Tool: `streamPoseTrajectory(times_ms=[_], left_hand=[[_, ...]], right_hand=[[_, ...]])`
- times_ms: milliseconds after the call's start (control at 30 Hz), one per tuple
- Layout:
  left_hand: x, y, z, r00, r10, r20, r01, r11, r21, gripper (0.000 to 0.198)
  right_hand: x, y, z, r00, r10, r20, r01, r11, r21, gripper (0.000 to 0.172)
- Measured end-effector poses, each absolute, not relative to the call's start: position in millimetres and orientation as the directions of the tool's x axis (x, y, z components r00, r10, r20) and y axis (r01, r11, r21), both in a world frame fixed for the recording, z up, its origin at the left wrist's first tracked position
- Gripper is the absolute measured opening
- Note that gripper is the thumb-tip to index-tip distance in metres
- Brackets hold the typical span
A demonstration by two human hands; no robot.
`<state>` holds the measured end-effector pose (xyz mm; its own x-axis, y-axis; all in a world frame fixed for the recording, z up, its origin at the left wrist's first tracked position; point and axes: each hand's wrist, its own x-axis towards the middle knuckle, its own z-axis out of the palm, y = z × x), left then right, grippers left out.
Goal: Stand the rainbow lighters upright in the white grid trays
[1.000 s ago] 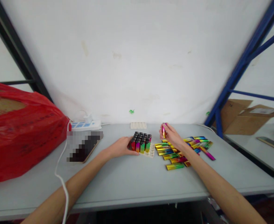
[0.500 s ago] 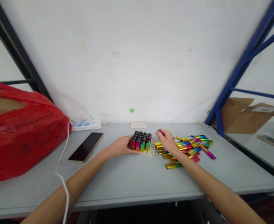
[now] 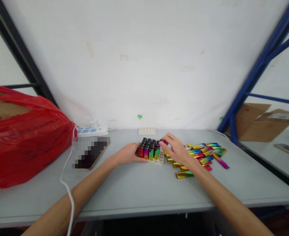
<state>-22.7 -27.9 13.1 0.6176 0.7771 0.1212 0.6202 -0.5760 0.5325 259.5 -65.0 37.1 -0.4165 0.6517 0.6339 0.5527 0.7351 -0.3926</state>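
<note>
Several shiny, rainbow-coloured lighters (image 3: pixel 151 153) with black tops stand upright in a pale tray (image 3: pixel 161 160), whose right side shows bare holes. My left hand (image 3: pixel 131 153) is curved around the tray's left end, thumb along the front and fingers behind, partly hidden by the lighters. Pinched in my right hand (image 3: pixel 174 148) is one more lighter (image 3: pixel 162 141), its black top and a bit of purple showing at the tray's back right. Under and beside my right forearm lies a loose pile of metallic lighters (image 3: pixel 203 153) in gold, blue, red, green and purple.
A second pale tray (image 3: pixel 146 131) lies by the wall. To the left are a phone (image 3: pixel 98 154), partly pixelated, a white power strip (image 3: pixel 92 131), a white cable (image 3: pixel 66 186) and a red plastic bag (image 3: pixel 28 141). Beyond the blue post (image 3: pixel 233 129) sits a cardboard box (image 3: pixel 262 126).
My right hand has moved left and slightly down, bringing its lighter from beside the tray to the tray's right side. My left hand keeps its place.
</note>
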Motion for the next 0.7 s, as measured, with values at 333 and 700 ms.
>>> streamPoseTrajectory(times_ms=[333, 700], left_hand=[[-22, -32, 17, 0.601, 0.792, 0.109, 0.629, -0.553, 0.546, 0.063], [-21, -32, 17, 0.603, 0.791, 0.109, 0.633, -0.556, 0.539, 0.062]], right_hand=[[250, -67, 21, -0.489, 0.736, 0.468, 0.522, 0.677, -0.519, 0.028], [251, -69, 21, -0.523, 0.765, 0.376, 0.520, 0.636, -0.571, 0.020]])
